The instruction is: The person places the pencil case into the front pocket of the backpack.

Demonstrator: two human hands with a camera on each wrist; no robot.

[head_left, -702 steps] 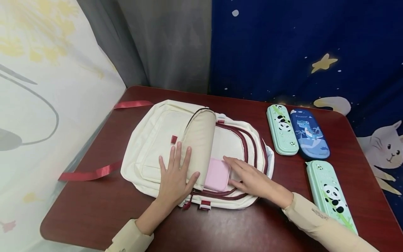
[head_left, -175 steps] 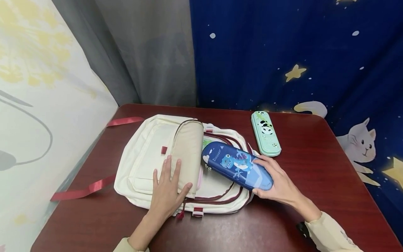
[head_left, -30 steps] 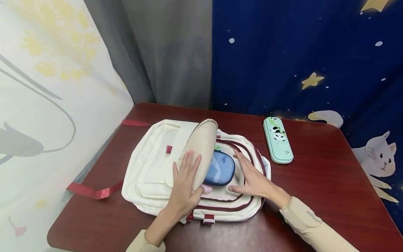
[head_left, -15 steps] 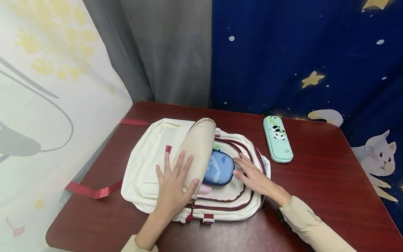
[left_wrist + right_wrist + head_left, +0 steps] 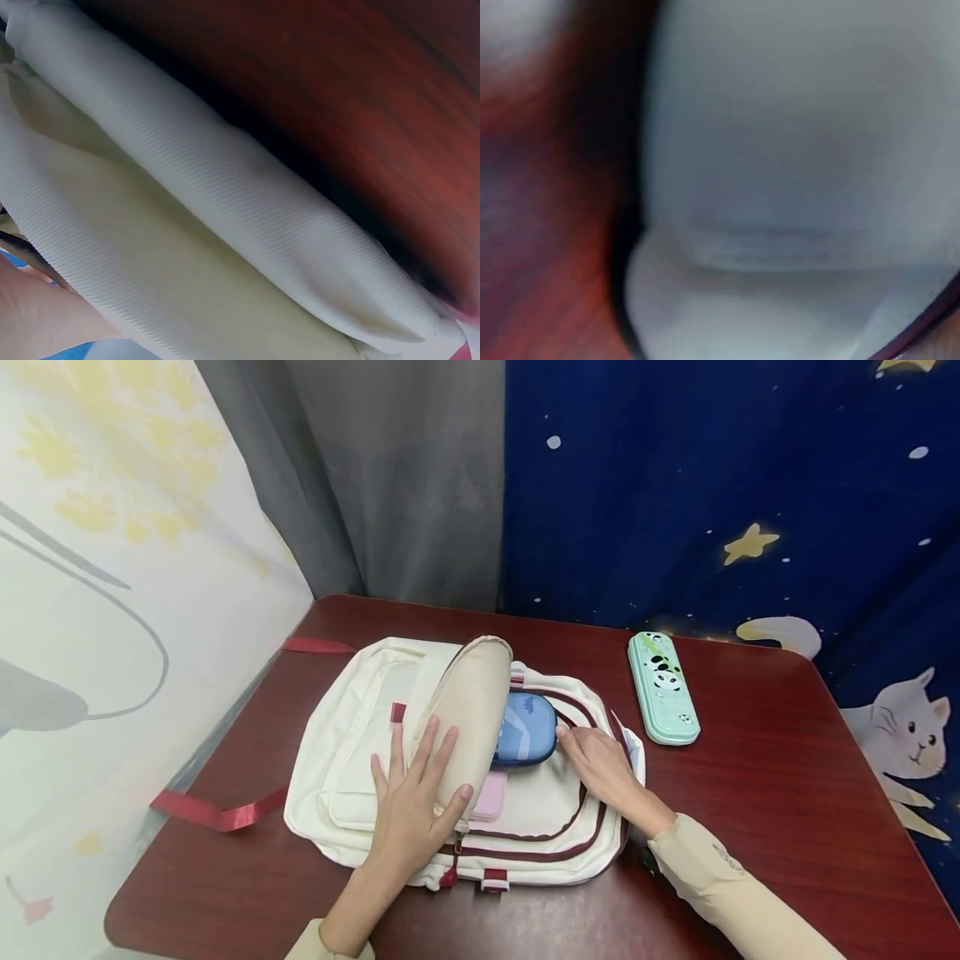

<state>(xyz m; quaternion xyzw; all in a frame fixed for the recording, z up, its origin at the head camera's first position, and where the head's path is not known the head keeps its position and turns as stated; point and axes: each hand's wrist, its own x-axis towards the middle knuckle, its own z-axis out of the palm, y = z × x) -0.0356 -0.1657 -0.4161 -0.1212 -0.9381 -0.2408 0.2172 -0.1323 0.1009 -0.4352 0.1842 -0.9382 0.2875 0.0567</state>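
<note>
A cream backpack [image 5: 360, 777] lies on its back on the table, its front pocket unzipped and the flap [image 5: 472, 718] folded to the left. Spread, straight fingers of my left hand [image 5: 408, 814] rest on that flap and hold it back. From under the flap juts the end of a blue pencil case [image 5: 531, 727]; the rest of it is hidden. My right hand [image 5: 603, 768] grips that end, thumb at its edge and fingers curled, partly out of sight. Beside the blue case a pink case [image 5: 489, 797] shows, half covered by the flap.
A mint-green panda pencil case [image 5: 663, 689] lies on the dark red table [image 5: 757, 793], right of the backpack. Red straps [image 5: 225, 814] trail from the backpack's left side. Grey and blue curtains [image 5: 637, 493] hang behind the table, with a white printed one at the left.
The blue case's end has shifted away from me, baring more of the pink case. My right hand has closed in on it. Earlier, the blue case and another panda case lay outside the backpack.
</note>
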